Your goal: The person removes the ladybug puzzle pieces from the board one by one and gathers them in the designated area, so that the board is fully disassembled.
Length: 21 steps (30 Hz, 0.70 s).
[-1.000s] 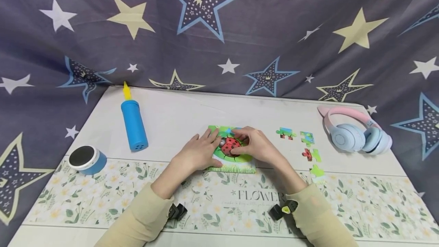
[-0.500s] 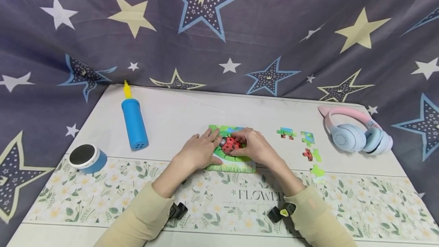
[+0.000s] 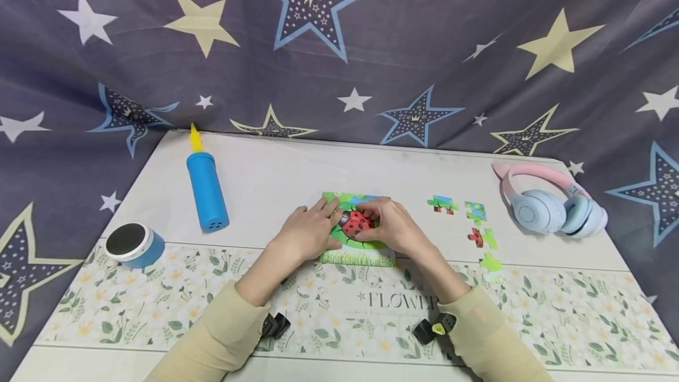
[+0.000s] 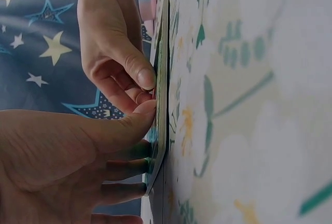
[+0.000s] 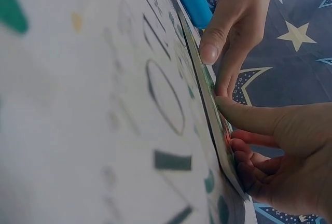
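Observation:
A ladybug jigsaw puzzle (image 3: pixel 361 259) lies flat at the middle of the table, with a green grassy border and a red spotted beetle at its centre. On its left side rests my left hand (image 3: pixel 305 233), fingers spread and straight across the picture. My right hand (image 3: pixel 399 227) is over the right side, its fingers curled and its thumb by the beetle, pinching a puzzle piece at the board's surface. That piece is mostly hidden under the fingers. From the left wrist view, the right thumb and fingertips (image 4: pixel 146 79) meet just at the thin puzzle board (image 4: pixel 163 79).
Several loose puzzle pieces (image 3: pixel 491 263) lie to the right of the board. Pink and blue headphones (image 3: pixel 541 212) sit at the far right. On the left stand a blue hand pump (image 3: pixel 207 192) with a yellow nozzle and a blue-white round speaker-like object (image 3: pixel 144 252).
My right hand has drawn its fingers slightly closer together and lower over the puzzle's right side. The left hand stays in place, and the loose pieces have not moved.

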### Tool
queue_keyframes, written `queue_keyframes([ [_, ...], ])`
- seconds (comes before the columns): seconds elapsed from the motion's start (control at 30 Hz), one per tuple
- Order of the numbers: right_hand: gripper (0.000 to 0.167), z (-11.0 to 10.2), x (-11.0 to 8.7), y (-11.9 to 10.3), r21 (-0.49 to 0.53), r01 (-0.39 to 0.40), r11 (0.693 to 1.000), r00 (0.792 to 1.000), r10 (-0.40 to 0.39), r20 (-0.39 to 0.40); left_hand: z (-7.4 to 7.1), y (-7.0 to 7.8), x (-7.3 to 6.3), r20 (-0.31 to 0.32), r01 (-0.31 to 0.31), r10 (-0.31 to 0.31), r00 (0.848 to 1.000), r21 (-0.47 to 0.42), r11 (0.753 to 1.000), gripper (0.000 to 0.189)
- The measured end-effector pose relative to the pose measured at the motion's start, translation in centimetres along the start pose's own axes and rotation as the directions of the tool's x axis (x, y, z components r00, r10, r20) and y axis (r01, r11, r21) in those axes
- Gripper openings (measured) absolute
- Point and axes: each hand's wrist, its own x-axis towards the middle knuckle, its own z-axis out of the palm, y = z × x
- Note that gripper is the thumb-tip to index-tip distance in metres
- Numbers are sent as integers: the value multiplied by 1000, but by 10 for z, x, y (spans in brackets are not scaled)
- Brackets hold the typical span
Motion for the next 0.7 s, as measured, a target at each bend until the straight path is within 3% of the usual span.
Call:
queue_keyframes([
  [0.2, 52, 0, 0, 0, 24, -17, 1000, 1000, 17, -2, 0, 0, -1, -10, -1, 1, 1000, -2, 1000, 76],
  [0.7, 56, 1, 0, -1, 54, -44, 998, 999, 44, 11, -1, 2, -2, -11, 6, -6, 1000, 28, 1000, 76],
])
